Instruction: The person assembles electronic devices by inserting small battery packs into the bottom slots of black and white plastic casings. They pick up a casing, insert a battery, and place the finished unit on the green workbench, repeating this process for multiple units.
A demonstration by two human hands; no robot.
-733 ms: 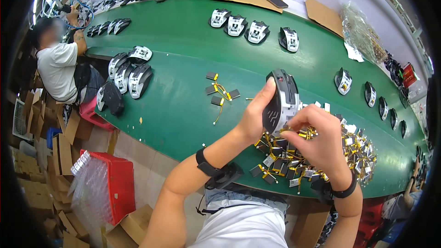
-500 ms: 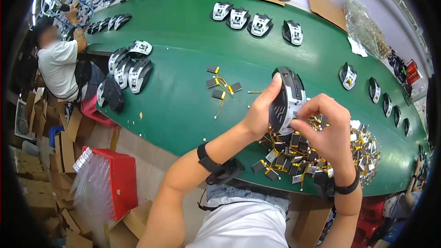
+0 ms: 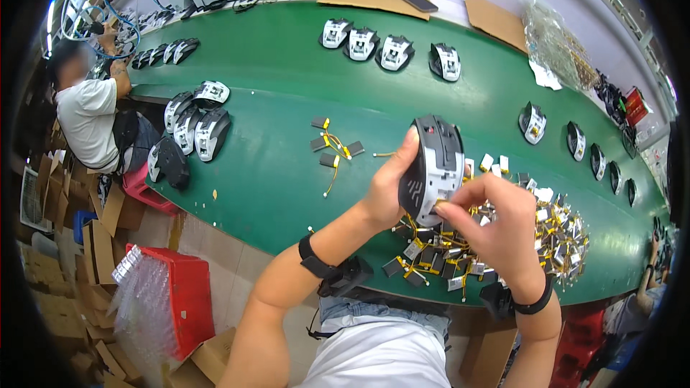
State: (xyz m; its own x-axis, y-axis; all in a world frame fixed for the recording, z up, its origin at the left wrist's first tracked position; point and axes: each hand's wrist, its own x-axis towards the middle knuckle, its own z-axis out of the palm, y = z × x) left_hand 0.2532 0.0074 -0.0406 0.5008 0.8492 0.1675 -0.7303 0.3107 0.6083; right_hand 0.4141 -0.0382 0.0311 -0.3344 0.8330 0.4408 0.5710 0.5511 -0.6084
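My left hand (image 3: 390, 185) grips a black and white computer mouse (image 3: 440, 165) and holds it up over the table, thumb along its dark side. The fingers behind it are hidden. At the mouse's lower end, my right hand (image 3: 496, 219) has thumb and forefinger pinched together against the white shell. A small yellowish bit shows at those fingertips, too small to name. Below and to the right of both hands lies a heap of small battery packs (image 3: 560, 244) with yellow wires. Several more batteries (image 3: 328, 141) lie apart, left of the mouse.
More mice stand on the green table (image 3: 280, 194): a row (image 3: 396, 52) at the far side, a group (image 3: 185, 129) at left, and a line (image 3: 576, 141) at right. A person (image 3: 93, 115) sits at the left. Beside the table stands a red bin (image 3: 192, 302) with bubble wrap.
The view has shifted a little. My hands and the mouse have moved slightly left, uncovering more of the batteries behind the right hand. The right fingers stay pinched at the mouse's lower end.
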